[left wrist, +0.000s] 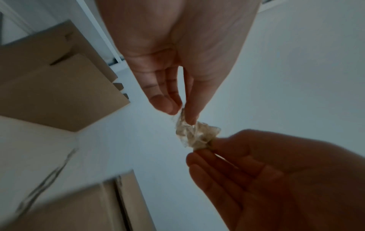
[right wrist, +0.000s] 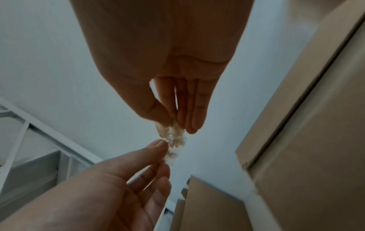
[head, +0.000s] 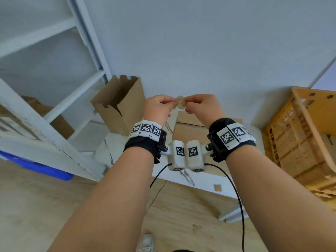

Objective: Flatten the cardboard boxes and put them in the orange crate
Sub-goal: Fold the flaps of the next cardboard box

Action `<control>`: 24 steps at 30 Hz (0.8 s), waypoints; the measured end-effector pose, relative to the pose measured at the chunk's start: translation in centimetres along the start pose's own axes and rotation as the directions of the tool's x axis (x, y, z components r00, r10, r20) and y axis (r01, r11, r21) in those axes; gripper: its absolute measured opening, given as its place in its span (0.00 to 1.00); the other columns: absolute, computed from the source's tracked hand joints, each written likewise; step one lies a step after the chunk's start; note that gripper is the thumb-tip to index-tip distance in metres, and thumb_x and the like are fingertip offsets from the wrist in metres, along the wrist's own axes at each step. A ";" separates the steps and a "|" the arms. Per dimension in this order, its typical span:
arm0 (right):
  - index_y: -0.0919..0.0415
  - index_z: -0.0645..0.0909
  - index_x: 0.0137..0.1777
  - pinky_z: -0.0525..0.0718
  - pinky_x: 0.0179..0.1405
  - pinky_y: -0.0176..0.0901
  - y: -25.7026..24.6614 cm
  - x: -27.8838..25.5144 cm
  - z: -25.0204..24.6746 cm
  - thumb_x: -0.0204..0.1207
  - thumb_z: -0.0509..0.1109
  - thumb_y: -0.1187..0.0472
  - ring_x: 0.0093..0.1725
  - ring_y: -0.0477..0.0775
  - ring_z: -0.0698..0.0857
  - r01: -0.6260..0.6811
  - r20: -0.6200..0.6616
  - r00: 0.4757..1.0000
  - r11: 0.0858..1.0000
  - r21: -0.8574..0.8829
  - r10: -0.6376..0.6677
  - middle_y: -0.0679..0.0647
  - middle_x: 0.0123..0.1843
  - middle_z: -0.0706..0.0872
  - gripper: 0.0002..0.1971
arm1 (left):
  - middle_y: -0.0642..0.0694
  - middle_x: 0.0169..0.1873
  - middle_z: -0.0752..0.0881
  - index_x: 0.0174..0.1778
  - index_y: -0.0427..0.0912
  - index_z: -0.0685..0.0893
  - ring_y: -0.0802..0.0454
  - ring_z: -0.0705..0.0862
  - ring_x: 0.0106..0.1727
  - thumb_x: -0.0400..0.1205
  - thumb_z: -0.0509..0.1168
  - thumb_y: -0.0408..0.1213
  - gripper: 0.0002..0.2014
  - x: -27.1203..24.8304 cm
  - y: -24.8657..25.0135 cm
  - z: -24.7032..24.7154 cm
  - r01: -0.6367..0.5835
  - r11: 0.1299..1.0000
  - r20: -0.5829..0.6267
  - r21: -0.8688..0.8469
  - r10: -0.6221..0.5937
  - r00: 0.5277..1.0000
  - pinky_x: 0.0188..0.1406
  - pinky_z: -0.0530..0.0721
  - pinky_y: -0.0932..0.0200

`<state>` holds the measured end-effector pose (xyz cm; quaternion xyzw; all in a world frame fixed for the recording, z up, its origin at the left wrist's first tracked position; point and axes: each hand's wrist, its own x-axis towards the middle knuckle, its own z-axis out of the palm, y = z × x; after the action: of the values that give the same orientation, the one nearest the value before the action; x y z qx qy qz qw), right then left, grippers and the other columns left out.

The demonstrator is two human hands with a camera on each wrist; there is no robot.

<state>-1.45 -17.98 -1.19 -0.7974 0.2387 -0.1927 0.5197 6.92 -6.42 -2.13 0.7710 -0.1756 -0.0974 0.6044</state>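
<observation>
Crumpled, translucent yellowish tape wad [head: 181, 104], mid-frame, pinched at once by left hand [head: 158, 108] and right hand [head: 201, 106]. Likely light, sticky, clingy. Sealed brown cardboard box [head: 190, 128] lies below the hands on white marble-look table [head: 203, 180]; probably stiff, best taken by flap edges. Open tall brown cardboard box [head: 120, 104] stands centre-left; orange plastic crate [head: 298, 135] right edge. White shelf frame [head: 54, 99] crowds left.

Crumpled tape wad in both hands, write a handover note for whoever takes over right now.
Left hand and right hand: each pinches the crumpled tape wad, held above the table.
Closed cardboard box lies on the table under the hands, not flattened.
Open box stands at the left, not flattened.
Orange crate at right; cardboard seems to show through its slats.
Left: drop the wad, flatten both, crate them.
</observation>
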 end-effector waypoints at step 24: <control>0.51 0.88 0.45 0.76 0.39 0.39 10.9 5.7 25.3 0.76 0.71 0.59 0.45 0.50 0.83 -0.322 0.113 0.902 0.823 -0.467 0.417 0.50 0.52 0.86 0.05 | 0.51 0.35 0.90 0.34 0.50 0.88 0.51 0.88 0.40 0.73 0.71 0.27 0.11 9.1 -23.4 -12.3 0.256 0.872 0.249 0.417 -0.380 0.891 0.45 0.87 0.60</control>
<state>15.30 -6.43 -20.68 -0.8472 0.3702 0.0560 0.3768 23.33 5.96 -21.07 0.8633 -0.1564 -0.2864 0.3850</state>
